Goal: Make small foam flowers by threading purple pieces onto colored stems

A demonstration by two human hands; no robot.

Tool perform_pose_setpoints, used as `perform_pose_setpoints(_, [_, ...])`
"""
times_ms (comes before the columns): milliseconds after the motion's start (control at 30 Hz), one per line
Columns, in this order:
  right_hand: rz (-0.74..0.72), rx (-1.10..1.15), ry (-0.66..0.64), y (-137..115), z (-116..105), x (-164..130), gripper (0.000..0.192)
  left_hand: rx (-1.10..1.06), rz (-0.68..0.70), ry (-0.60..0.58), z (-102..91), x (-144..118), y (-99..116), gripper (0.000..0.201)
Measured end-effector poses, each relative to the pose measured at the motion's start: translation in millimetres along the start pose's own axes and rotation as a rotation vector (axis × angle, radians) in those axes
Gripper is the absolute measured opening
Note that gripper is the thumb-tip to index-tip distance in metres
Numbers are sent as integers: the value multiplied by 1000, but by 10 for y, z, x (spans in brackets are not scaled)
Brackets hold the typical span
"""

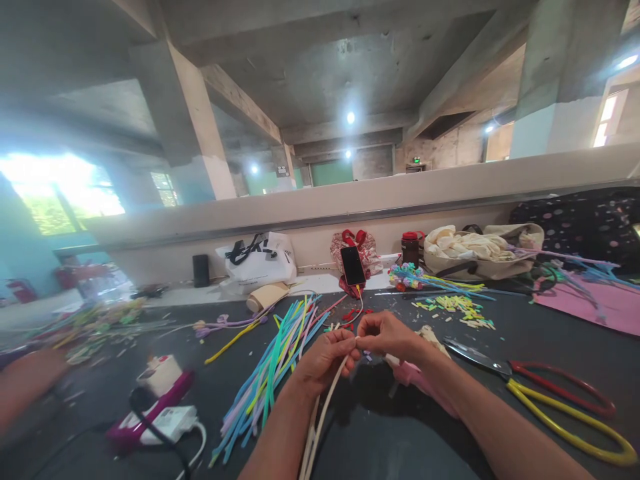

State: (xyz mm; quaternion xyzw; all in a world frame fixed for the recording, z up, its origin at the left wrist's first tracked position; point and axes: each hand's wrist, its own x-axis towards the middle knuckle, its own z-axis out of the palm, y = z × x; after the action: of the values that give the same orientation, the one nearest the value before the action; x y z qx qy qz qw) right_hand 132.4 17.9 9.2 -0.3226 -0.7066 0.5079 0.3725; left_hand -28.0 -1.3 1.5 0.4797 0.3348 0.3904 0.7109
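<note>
Both hands (357,343) on thin white stems (320,413)

no lettering can be read anywhere in this view. the white plastic shopping bag (260,261) against the low wall carries bold black marks, but they are too smeared to make out as letters. the small green lit sign (416,160) far back under the concrete ceiling is only a blur. the upright black phone (353,266) shows a dark, blank screen.
</note>
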Motion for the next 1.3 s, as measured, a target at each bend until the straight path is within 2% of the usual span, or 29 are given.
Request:
perform_pose_setpoints(267, [64, 168, -59, 50, -27, -18, 22, 1, 80, 18, 15, 19, 5, 17])
perform_pose_setpoints(533, [56, 110, -46, 48, 1, -15, 17, 38, 102, 36, 35, 34, -30, 17])
perform_pose_setpoints(700, [8, -65, 35, 14, 25, 16, 13, 87, 138, 115, 69, 26, -11, 20])
perform_pose_setpoints(1033, [-176, -685, 371, 3, 205, -7, 6, 225, 206, 302, 57, 107, -95, 11])
perform_pose_setpoints(1167, [-205, -818, 388, 61, 255, -6, 10, 290, 225, 380, 59, 148, -145, 6])
perform_pose_setpoints(1300, [-242, -827, 352, 77, 275, -14, 13, 327, 242, 434, 68, 140, -147, 4])
